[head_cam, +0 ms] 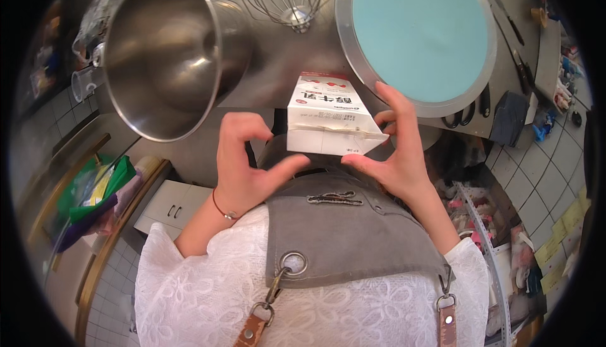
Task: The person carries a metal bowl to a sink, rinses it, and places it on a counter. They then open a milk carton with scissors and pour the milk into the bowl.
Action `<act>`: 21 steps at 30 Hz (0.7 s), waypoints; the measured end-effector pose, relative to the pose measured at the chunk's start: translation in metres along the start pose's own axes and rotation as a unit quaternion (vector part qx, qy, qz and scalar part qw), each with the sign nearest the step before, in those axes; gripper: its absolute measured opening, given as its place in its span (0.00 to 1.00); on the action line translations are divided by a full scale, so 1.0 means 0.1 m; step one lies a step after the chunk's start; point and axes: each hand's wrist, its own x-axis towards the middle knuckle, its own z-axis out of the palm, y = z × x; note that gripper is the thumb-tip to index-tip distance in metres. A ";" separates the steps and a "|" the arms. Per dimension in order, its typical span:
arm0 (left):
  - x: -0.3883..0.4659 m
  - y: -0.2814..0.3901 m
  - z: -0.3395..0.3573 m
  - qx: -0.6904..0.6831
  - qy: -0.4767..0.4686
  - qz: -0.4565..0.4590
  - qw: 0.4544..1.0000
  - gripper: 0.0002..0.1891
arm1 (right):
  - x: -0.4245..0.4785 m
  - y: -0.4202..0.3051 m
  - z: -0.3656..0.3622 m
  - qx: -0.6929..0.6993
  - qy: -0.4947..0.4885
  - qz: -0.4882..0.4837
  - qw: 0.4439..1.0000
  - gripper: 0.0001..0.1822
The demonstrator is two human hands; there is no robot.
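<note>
A white cardboard drink carton (331, 110) with red marks and printed writing is in front of my grey apron, by the front edge of the steel worktop. Its folded seam faces me, and a pointed flap sticks out on the right. My right hand (402, 143) grips that end, with the thumb at the lower corner, some fingers at the flap and the index finger raised. On the other side my left hand (251, 157) is curved in a C shape, thumb and fingers apart. A gap shows between it and the carton.
A large steel mixing bowl (161, 58) stands at the left. Behind the carton lies a wire whisk attachment (293, 1). A round turntable with a turquoise top (421, 29) is at the right, near black-handled scissors (459, 116) and long knives (521, 70).
</note>
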 end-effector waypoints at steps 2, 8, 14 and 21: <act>-0.20 -0.05 0.04 -0.149 0.005 -0.179 0.972 0.17 | 0.02 0.08 0.03 -0.013 -0.007 -0.101 0.995 0.43; -0.32 -0.01 0.23 -0.392 -0.075 -0.298 0.867 0.25 | -0.15 0.03 0.20 -0.056 0.024 -0.083 0.995 0.36; 0.15 0.07 0.25 -0.125 -0.032 -0.121 0.984 0.34 | -0.34 -0.03 0.24 0.006 -0.070 -0.085 0.994 0.33; 0.25 0.33 0.16 0.206 -0.097 0.091 0.969 0.46 | -0.29 -0.07 0.13 -0.088 0.077 -0.082 0.990 0.10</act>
